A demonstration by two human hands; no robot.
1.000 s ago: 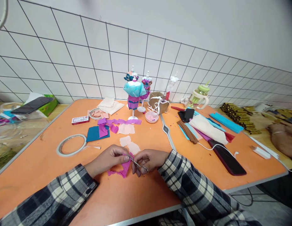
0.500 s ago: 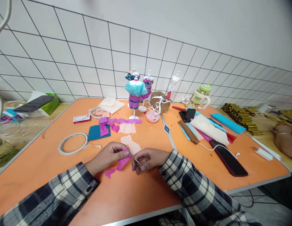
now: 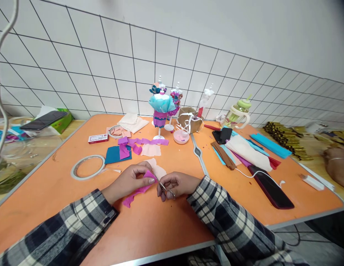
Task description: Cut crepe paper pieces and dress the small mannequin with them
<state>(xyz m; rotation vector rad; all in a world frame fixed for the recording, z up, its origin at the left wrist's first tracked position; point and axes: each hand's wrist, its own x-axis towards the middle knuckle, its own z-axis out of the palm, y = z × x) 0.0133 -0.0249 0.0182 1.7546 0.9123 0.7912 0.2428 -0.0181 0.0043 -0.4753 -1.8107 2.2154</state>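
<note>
My left hand (image 3: pixel 127 183) pinched one magenta strip (image 3: pixel 141 190), my right hand (image 3: pixel 179 184) gripped one pair of scissors (image 3: pixel 162 186), toward the table's (image 3: pixel 149 229) front edge; four dress forms (image 3: pixel 161 105) stood near its back edge. My forearms angled inward.

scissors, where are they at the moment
In the head view, the scissors are just below centre, in the right hand, their blades pointing toward the bright pink scrap held in the left hand.
</note>
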